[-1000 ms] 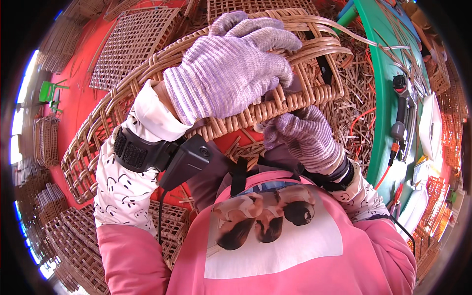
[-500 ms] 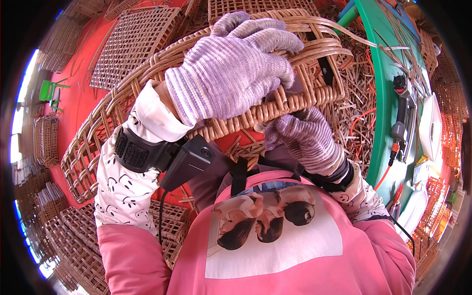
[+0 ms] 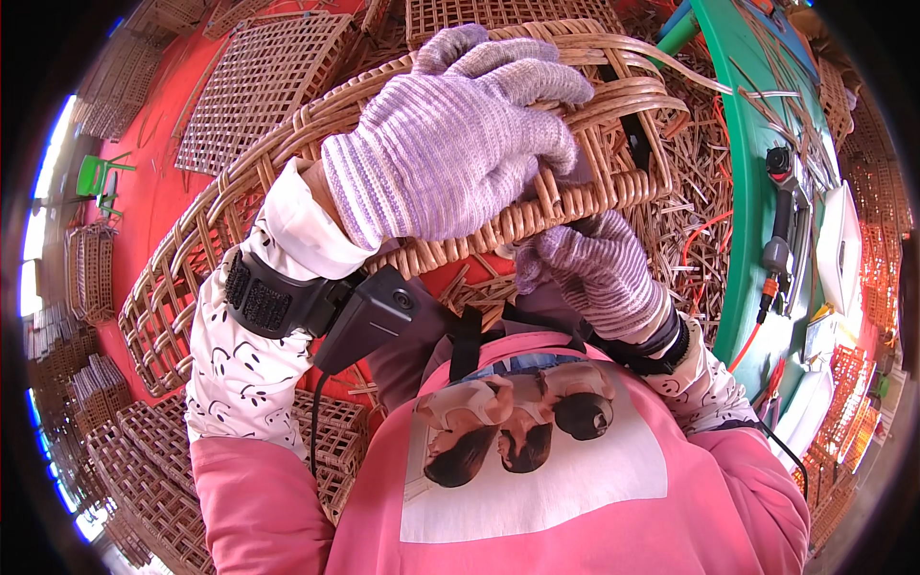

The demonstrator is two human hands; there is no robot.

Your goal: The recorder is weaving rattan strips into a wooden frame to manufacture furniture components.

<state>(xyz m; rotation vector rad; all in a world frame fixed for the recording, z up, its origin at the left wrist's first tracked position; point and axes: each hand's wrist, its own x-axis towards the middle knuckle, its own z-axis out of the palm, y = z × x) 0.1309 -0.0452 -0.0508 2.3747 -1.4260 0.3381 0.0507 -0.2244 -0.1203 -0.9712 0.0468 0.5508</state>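
A brown wicker basket (image 3: pixel 225 206) lies tilted across my lap, with open weave and a braided rim (image 3: pixel 498 227) along its near edge. My left hand (image 3: pixel 446 144), in a purple-and-white striped knit glove, is laid over its top, the fingers curled across the woven strands and thumb pointing toward the rim. Just beneath that rim, my right hand (image 3: pixel 599 268) in a matching glove is closed, its fingertips pinched together close under the wicker. What sits between those fingertips is hidden. A loose pale strand (image 3: pixel 661 53) runs from the basket's far right corner toward the green table.
On the right stands a green table (image 3: pixel 714 96) carrying a dark power tool (image 3: pixel 781 220) with an orange hose. Cane offcuts (image 3: pixel 709 182) litter the red floor (image 3: pixel 149 216). Woven panels (image 3: pixel 264 91) lie at the far left, near a small green chair (image 3: pixel 96 177).
Almost nothing differs. The basket and my left hand have shifted down very slightly; both hands keep the same hold.
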